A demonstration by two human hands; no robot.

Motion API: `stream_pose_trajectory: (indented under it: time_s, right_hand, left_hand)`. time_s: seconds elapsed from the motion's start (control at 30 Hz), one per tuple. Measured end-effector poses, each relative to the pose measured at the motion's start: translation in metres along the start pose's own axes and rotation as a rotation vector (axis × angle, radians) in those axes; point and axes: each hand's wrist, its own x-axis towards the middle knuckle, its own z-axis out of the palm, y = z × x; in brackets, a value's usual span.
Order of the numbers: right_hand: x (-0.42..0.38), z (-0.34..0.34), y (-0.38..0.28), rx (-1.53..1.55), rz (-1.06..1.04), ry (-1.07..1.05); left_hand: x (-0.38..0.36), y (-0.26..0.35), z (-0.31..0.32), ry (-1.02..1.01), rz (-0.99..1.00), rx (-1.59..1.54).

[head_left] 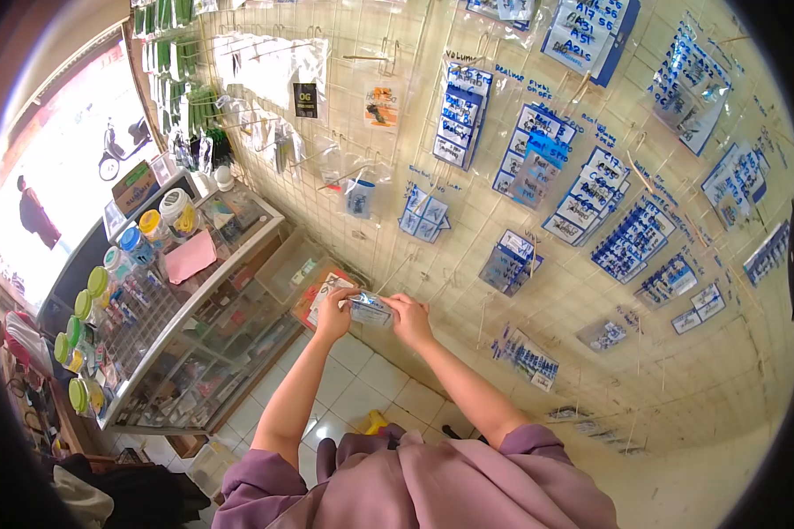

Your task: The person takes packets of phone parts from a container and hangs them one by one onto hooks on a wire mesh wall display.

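In front of my body I hold a small clear plastic packet with something bluish and white inside. My left hand pinches its left end, and my right hand grips its right end. The packet's contents are too small to make out. Just behind my left hand sits an orange-red box with white papers on it. Beyond my hands is the wire grid wall, where labelled packets such as a blue-and-white pack hang on hooks.
A glass display counter stands to the left, topped with lidded jars and a pink cloth or paper. Hooks stick out from the wall near my hands. White floor tiles show below. Outside are a person and a scooter.
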Motion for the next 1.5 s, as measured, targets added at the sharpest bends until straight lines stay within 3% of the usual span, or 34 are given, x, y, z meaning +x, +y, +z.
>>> stream_pose_trajectory:
  time_s: [0.27,0.47,0.57,0.63,0.77,0.93,1.07,1.17,1.37,1.43,1.5]
  right_hand:
    - [0.004,0.004,0.011,0.013,-0.007,-0.055]
    - [0.014,0.007,0.032,-0.06,-0.001,-0.023]
    - [0.024,0.002,0.045,-0.136,0.004,-0.023]
    - [0.031,-0.002,0.05,-0.184,0.053,-0.052]
    - [0.046,-0.006,0.065,-0.266,0.098,-0.07]
    - [0.06,-0.008,0.084,-0.295,0.204,-0.063]
    - [0.067,-0.007,0.089,-0.218,0.169,-0.08]
    - [0.075,0.003,0.095,-0.223,0.17,-0.223]
    - [0.084,0.014,0.098,-0.239,0.319,-0.239]
    - [0.081,0.013,0.098,-0.287,0.303,-0.222]
    - [0.077,0.003,0.092,-0.239,0.317,-0.189]
  left_hand:
    - [0.008,-0.004,0.004,-0.034,-0.032,0.02]
    - [0.021,-0.002,0.012,-0.043,0.117,0.31]
    - [0.044,0.003,0.017,-0.167,0.117,0.329]
    - [0.063,0.002,0.025,-0.319,-0.046,0.094]
    - [0.1,-0.037,0.062,-0.349,0.023,-0.022]
    - [0.126,-0.024,0.09,-0.345,0.047,-0.001]
    - [0.142,-0.021,0.102,-0.361,-0.005,-0.01]
    - [0.15,-0.031,0.114,-0.363,-0.008,-0.042]
    - [0.145,-0.036,0.125,-0.293,0.025,-0.164]
    - [0.133,-0.023,0.116,-0.314,-0.068,-0.111]
    - [0.117,0.0,0.105,-0.221,0.011,0.028]
